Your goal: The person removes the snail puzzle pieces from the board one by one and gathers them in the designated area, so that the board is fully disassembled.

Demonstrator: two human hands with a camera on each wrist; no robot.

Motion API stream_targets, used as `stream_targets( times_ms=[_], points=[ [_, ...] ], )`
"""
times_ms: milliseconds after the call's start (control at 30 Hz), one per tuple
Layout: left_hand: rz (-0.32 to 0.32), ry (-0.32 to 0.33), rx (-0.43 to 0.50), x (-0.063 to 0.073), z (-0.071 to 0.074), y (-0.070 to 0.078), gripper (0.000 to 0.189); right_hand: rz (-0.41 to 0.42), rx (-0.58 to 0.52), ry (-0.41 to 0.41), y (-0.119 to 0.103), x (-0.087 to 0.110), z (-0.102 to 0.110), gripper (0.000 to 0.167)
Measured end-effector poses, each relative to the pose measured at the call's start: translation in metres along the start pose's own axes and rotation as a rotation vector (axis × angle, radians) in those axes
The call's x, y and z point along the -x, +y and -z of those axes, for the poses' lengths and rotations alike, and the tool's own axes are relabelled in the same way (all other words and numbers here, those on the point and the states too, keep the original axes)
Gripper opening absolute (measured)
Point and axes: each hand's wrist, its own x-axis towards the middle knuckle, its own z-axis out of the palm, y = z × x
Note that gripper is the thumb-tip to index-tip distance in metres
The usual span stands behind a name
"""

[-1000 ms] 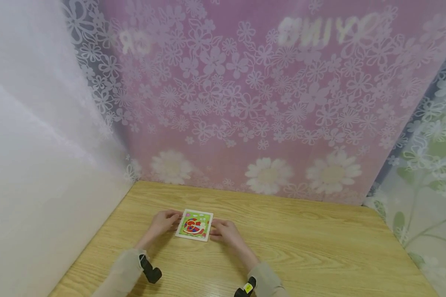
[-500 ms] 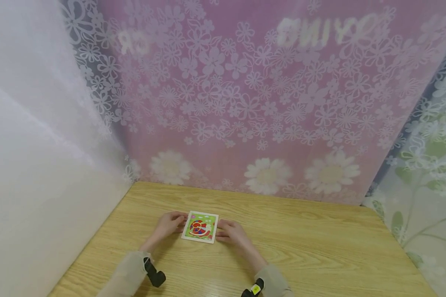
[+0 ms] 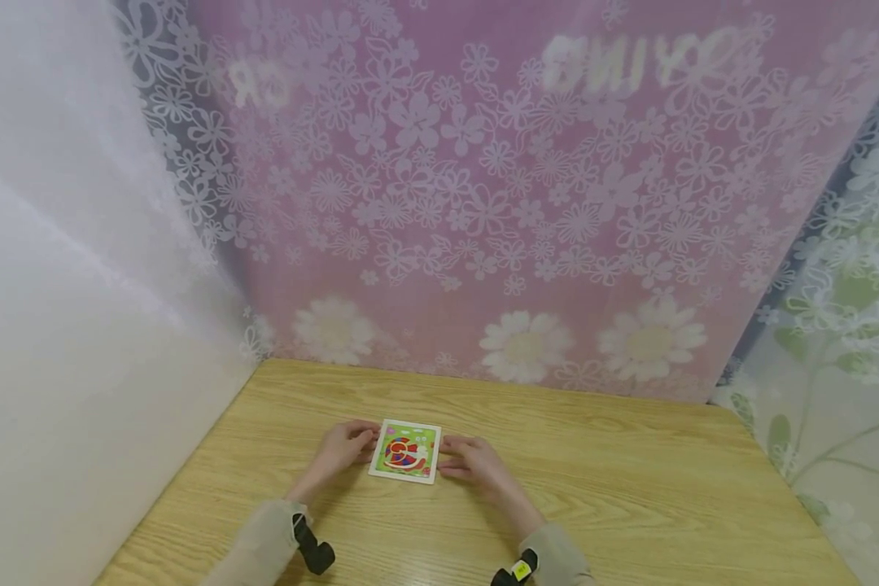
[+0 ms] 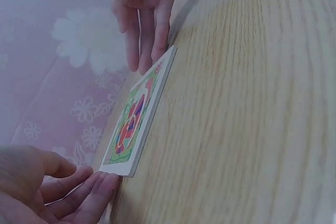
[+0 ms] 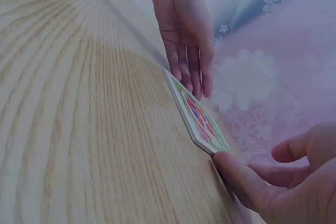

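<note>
A square picture puzzle board (image 3: 406,452) with a white border lies flat on the wooden table. Its picture shows a red and blue snail on green. On its left edge rest the fingertips of my left hand (image 3: 347,449), fingers extended and thumb raised. My right hand (image 3: 481,462) touches the opposite edge with its fingertips, also with loosely straight fingers. In the left wrist view the puzzle board (image 4: 137,119) is seen edge-on between both hands. The right wrist view has the board's near corner at the fingertips of my right hand (image 5: 283,182).
The wooden table (image 3: 630,488) extends far to the right of the board. Behind it hangs a pink curtain (image 3: 439,203) with white flowers. A white sheet (image 3: 80,325) borders the left side, and black wrist straps (image 3: 312,545) sit over the sleeves.
Both hands have moved to the right together, and the puzzle board has slid right and slightly nearer along the table between them.
</note>
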Motion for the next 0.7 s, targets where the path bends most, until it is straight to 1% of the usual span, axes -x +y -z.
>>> stream_targets(
  times_ms=[267, 400, 567, 700],
  points=[
    [-0.007, -0.024, 0.013, 0.000, -0.010, 0.002, 0.025, -0.007, 0.010, 0.004, -0.002, 0.006, 0.011, 0.046],
    [-0.021, -0.048, 0.004, 0.000, -0.013, 0.002, 0.026, -0.001, 0.042, 0.012, -0.003, 0.009, 0.016, 0.046],
    [-0.027, -0.066, 0.023, 0.004, -0.018, 0.005, 0.026, -0.004, 0.079, 0.029, -0.005, 0.012, 0.020, 0.047],
    [-0.039, -0.093, 0.040, 0.006, -0.023, 0.006, 0.027, 0.004, 0.096, 0.026, -0.005, 0.014, 0.025, 0.048]
  ],
)
